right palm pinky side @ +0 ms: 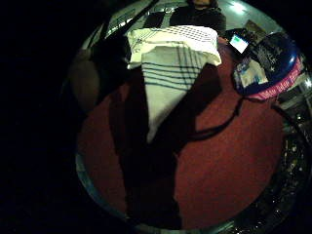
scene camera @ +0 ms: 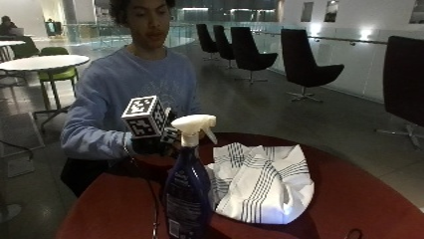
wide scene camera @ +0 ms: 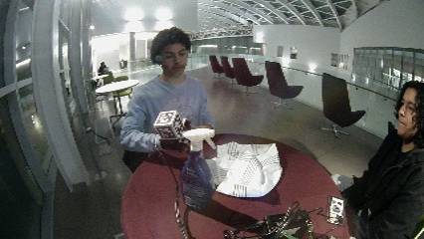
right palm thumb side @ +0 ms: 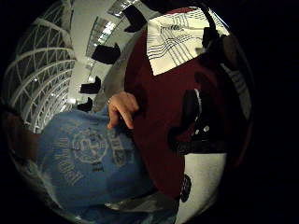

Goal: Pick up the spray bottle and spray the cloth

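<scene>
Hand to bottle: the gloved right hand (scene camera: 154, 144) is hovering over the near rim of the round red table (scene camera: 351, 199), on the person's side; the spray bottle (scene camera: 184, 194) is standing just beyond it, further out over the table and away from the person's body; nothing is lying between the two.
Bottle axis: the bottle is standing upright, long axis vertical; its white trigger head (scene camera: 195, 126) is sitting about level with the hand, the blue body (wide scene camera: 196, 180) reaching down to the tabletop below it; the nozzle is pointing off toward the cloth side.
Hand state: the hand is holding nothing; whether its fingers are spread or curled, I cannot tell, since the bottle and what the glove is carrying are covering them.
Cloth: the white striped cloth (scene camera: 262, 181) is lying crumpled on the table beside the bottle, past the hand and off to its thumb side; the little finger side palm view is showing it (right palm pinky side: 170, 63) spread out ahead of the palm.
Nearer hand: the bare left hand (right palm thumb side: 122, 108) is resting at the table edge near the torso; the gloved hand is judged the nearer one to the bottle's neck.
Room: open red tabletop is lying around the bottle's base; the cloth's folds are close beside the bottle, so a straight reach to the neck is looking safest.
</scene>
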